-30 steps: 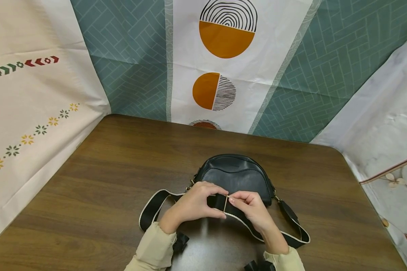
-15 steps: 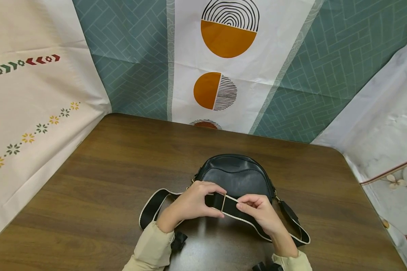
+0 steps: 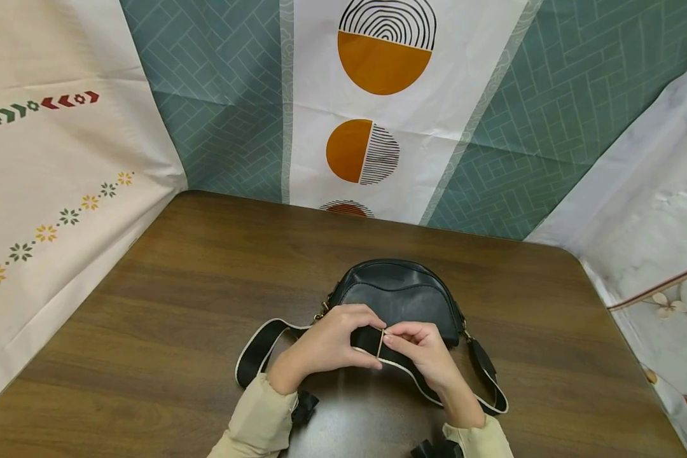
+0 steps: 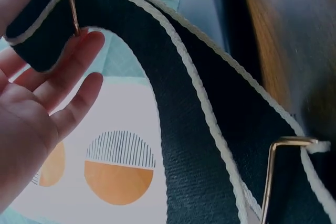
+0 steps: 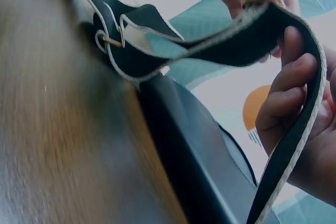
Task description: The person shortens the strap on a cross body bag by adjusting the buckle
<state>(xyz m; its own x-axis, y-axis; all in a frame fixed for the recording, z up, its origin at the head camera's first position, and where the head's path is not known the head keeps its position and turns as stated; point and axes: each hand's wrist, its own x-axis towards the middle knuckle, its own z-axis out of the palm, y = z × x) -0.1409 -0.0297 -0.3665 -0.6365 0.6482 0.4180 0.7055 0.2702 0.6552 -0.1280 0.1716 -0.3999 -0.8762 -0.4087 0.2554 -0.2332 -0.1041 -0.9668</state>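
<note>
A black half-moon leather handbag [image 3: 401, 299] sits on the table, and its wide black strap [image 3: 256, 356] with white braided edges loops out in front. My left hand [image 3: 329, 343] holds a thin gold strap slider [image 3: 380, 343] between thumb and fingertips, at the slider's two ends. Right beside it, my right hand [image 3: 426, 356] pinches the strap with thumb and forefinger. In the right wrist view that hand's other fingers [image 5: 294, 87] curl against the webbing. The left wrist view has the strap arching away from the slider, with a second gold buckle [image 4: 270, 177] lower down.
The brown wooden table [image 3: 166, 305] extends around the bag. A patterned teal and white cloth [image 3: 229, 127] hangs behind it, with pale cloths at left [image 3: 63, 159] and right [image 3: 652, 210]. Gold clasps join the strap to the bag's sides.
My right hand slid right along the strap, away from the slider, then came back left to it. The strap's right-hand loop has drawn in slightly leftward. My left hand has stayed nearly in place.
</note>
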